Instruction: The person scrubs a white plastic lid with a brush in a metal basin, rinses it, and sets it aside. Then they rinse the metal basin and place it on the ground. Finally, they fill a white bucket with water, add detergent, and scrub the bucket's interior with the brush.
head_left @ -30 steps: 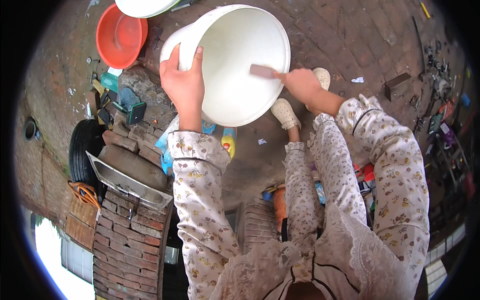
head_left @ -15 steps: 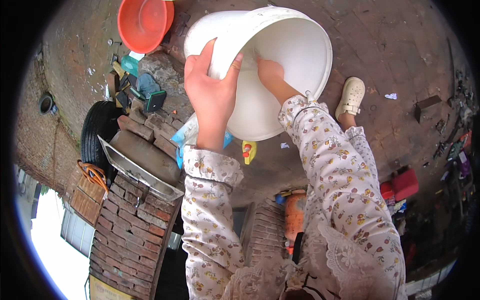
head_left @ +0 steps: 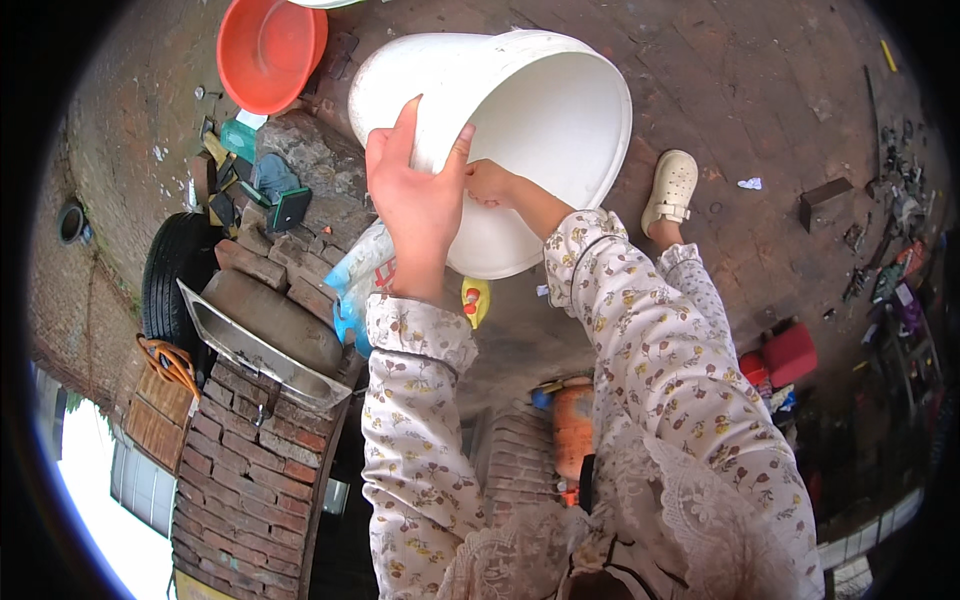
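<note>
Head view, orange basin [head_left: 268, 50] lying empty on brick floor [head_left: 760, 110], left hand [head_left: 418, 195] grip clenched on rim of tilted white bucket [head_left: 520, 140], mouth facing the wearer, interior bare, right hand [head_left: 492, 183] inside, grip unclear.

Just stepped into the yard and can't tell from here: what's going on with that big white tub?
A person in floral sleeves has the large white bucket tipped on its side, mouth toward them. Their left hand grips its near rim, and their right hand reaches inside, against the inner wall; whether it holds anything cannot be made out. An orange basin lies on the brick floor beyond, and a metal pan sits on a brick stack to the left.
</note>
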A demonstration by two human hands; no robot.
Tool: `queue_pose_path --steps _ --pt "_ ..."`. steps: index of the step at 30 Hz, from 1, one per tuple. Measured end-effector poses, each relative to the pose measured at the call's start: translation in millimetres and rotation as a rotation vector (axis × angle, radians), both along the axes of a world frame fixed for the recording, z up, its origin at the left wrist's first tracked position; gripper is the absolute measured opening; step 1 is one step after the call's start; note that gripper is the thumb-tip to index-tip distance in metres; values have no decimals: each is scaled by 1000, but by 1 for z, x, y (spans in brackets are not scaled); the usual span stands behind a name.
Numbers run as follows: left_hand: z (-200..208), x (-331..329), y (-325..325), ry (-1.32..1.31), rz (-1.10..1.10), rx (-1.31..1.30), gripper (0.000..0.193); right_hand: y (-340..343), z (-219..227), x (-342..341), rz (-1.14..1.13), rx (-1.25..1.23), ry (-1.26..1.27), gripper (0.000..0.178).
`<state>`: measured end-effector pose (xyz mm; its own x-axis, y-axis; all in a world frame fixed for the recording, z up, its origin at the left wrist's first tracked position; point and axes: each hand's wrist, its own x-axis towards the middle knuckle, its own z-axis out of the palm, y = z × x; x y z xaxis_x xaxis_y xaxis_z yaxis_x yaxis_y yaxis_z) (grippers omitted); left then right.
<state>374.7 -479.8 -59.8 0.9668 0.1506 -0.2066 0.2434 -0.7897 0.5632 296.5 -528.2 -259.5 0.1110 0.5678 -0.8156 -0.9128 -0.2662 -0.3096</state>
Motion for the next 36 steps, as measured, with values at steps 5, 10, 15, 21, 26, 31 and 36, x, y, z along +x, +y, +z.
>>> queue_pose_path --steps 5,10,15,21,26,31,36 --pt "5 27 15 -1 35 5 42 -137 98 1 211 65 -283 29" --pt "5 37 26 49 71 -13 39 -207 133 99 1141 -625 -1224 28" --pt "1 39 45 80 159 2 39 -173 144 69 920 -579 -1039 28" --pt "9 38 42 32 42 25 40 -166 148 14 583 -224 -721 24" --pt "8 39 18 79 54 -12 49 -173 140 58 1069 -582 -1002 19" --pt "-2 30 10 28 45 17 52 -129 106 -12 446 -252 -780 26" --pt "-2 23 24 23 72 -38 48 -120 63 67 994 -631 -974 22"
